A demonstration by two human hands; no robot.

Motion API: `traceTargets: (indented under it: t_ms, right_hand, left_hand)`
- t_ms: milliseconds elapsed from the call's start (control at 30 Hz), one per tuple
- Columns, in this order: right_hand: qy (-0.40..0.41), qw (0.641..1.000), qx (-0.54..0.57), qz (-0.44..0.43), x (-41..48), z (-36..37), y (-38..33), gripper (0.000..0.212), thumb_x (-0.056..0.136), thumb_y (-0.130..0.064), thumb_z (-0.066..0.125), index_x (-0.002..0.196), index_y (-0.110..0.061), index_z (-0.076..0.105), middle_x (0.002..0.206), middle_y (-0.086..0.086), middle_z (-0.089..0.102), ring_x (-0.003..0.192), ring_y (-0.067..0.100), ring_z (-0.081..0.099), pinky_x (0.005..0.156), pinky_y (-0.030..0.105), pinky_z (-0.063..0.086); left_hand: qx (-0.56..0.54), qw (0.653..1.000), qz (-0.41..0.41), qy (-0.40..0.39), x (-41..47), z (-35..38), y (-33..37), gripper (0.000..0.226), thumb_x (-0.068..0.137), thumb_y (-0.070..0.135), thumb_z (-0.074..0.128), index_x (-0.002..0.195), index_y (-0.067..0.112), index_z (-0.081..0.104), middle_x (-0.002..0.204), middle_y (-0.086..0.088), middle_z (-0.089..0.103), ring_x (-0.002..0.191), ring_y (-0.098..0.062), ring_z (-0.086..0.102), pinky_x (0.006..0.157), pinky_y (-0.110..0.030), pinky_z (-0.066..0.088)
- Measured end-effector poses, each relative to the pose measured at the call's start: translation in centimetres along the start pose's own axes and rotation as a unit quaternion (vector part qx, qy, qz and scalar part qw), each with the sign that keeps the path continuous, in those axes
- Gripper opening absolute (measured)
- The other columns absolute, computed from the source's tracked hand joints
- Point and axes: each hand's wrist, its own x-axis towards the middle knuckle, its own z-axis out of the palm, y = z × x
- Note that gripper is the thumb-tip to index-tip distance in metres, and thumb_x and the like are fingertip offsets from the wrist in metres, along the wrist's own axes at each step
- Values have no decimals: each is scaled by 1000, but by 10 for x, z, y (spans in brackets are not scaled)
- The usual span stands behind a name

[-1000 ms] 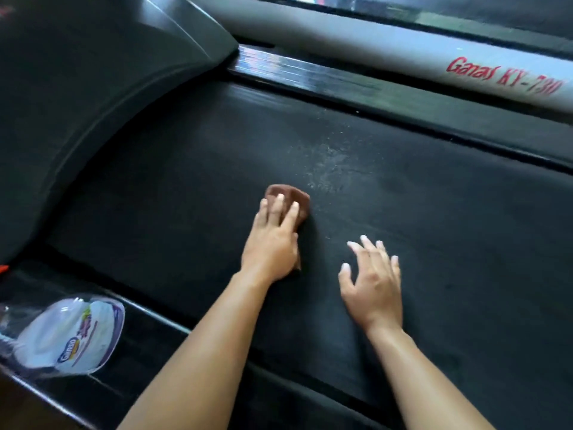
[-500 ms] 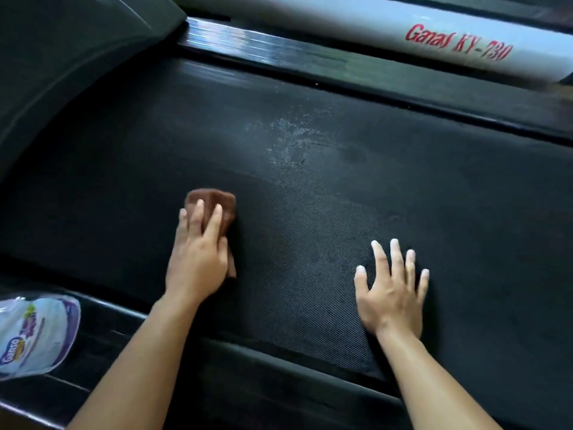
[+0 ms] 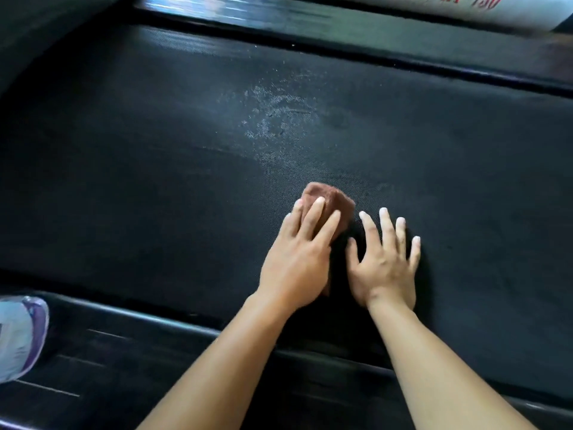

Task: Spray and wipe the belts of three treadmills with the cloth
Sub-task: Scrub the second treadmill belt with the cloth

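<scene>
L hand (image 3: 297,262) flat, fingers straight, pressing brown cloth (image 3: 328,201) onto treadmill belt (image 3: 155,181) mid-width, nr near edge; no clenched grip. R hand (image 3: 386,265) released, splayed flat on belt just beside.

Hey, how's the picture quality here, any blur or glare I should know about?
Head view: motion blur smears the red lettering on the white frame and the left hand pressing the brown cloth; glare streaks the far side rail; the belt weave and right hand look fairly sharp.
</scene>
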Motion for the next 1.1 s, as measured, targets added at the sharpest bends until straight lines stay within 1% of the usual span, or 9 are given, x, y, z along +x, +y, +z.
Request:
traceTargets:
  t_ms: [100,200,333,400,567,700,800,933,1100]
  right_hand:
    - [10,1000,3,-4,-1,1,0,60,95,-55,26,153,-36,26,165,-3,12,152,24,4,122,52,0]
    - [13,1000,9,-5,-2,0,-1,63,93,-57,21,152,-36,26,165,-3,12,152,24,5,122,53,1]
    - [19,1000,8,-5,-2,-1,-1,63,93,-56,20,152,-37,26,165,-3,13,152,25,5,122,53,1]
    - [18,1000,11,-5,-2,-1,-2,62,93,-55,21,152,-37,27,165,-2,13,152,25,5,122,54,2]
    - [17,1000,5,-7,-3,-1,-1,60,95,-55,22,152,-37,24,165,-1,12,152,25,3,122,54,1]
    - [13,1000,7,-5,-1,0,0,62,92,-54,23,152,-37,26,165,-2,12,152,25,3,121,53,1]
    - [17,1000,10,-8,-1,1,0,62,92,-54,24,152,-36,27,165,-2,13,152,26,4,121,54,2]
    - [23,1000,14,-8,-2,1,0,61,94,-54,24,152,-36,27,165,-2,13,152,25,5,122,54,1]
    - [20,1000,16,-8,-3,1,0,60,95,-54,25,152,-36,26,165,-2,13,152,25,5,122,54,1]
  left_hand:
    - [10,999,-24,24,-46,-10,-31,59,91,26,42,149,15,44,158,-18,33,146,-43,27,120,-51,27]
    - [2,994,-94,48,-66,-26,-80,59,93,30,40,151,17,42,162,-13,28,149,-41,20,123,-47,19]
    - [-33,971,-224,81,-33,-49,-124,57,99,23,47,155,21,35,167,-6,13,153,-36,6,124,-43,11]
    - [-34,965,-246,87,0,-52,-124,60,100,22,49,157,23,29,168,-4,7,153,-34,1,124,-41,8]
    - [-14,985,-164,57,57,-35,-68,62,99,22,48,157,19,27,167,-11,10,152,-41,2,124,-39,2]
    - [3,999,-39,31,32,-8,-13,62,93,24,45,154,17,36,164,-15,22,150,-43,13,123,-49,17]
    - [-9,1000,5,24,-20,-3,-1,59,92,27,39,150,16,43,160,-16,31,148,-42,24,122,-49,23]
    - [1,999,-1,42,-77,-17,-36,56,93,26,44,147,13,47,158,-17,34,148,-37,23,121,-47,23]
    - [-10,987,-148,66,-74,-41,-109,57,97,31,42,153,20,38,165,-8,20,153,-35,11,124,-38,11]
